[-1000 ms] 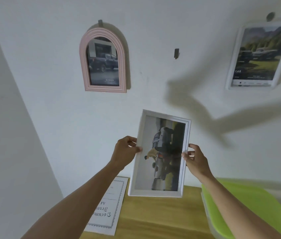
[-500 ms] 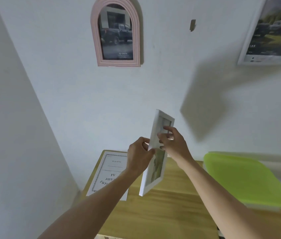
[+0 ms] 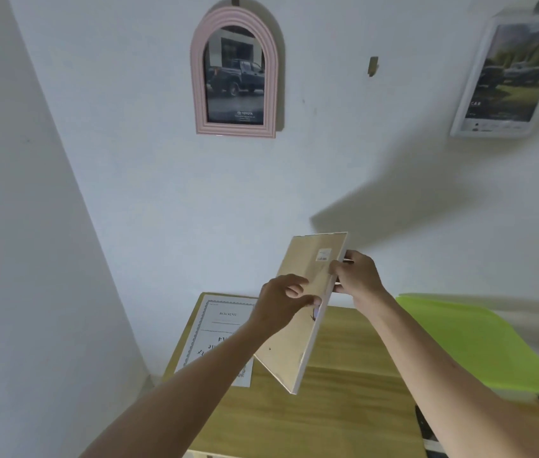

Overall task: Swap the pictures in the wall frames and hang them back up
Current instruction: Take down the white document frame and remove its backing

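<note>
I hold a white picture frame (image 3: 298, 328) above the wooden table, its brown cardboard back turned toward me. My left hand (image 3: 281, 300) grips its left side, fingers curled over the backing. My right hand (image 3: 357, 276) pinches the upper right edge. A pink arched frame (image 3: 273, 77) with a dark pickup picture hangs on the wall at upper middle. A white rectangular frame (image 3: 460, 123) with a landscape car picture hangs at upper right. Between them a bare hook (image 3: 373, 66) sticks out of the wall.
A wooden table (image 3: 344, 418) stands below against the wall. A certificate sheet (image 3: 218, 328) lies at its back left corner. A lime green plastic lid (image 3: 473, 342) covers a box on the right. A side wall closes in on the left.
The frame has been turned from picture-side facing me, through edge-on, to back-side facing me. Both hands shifted their hold on it, and my view dropped toward the table.
</note>
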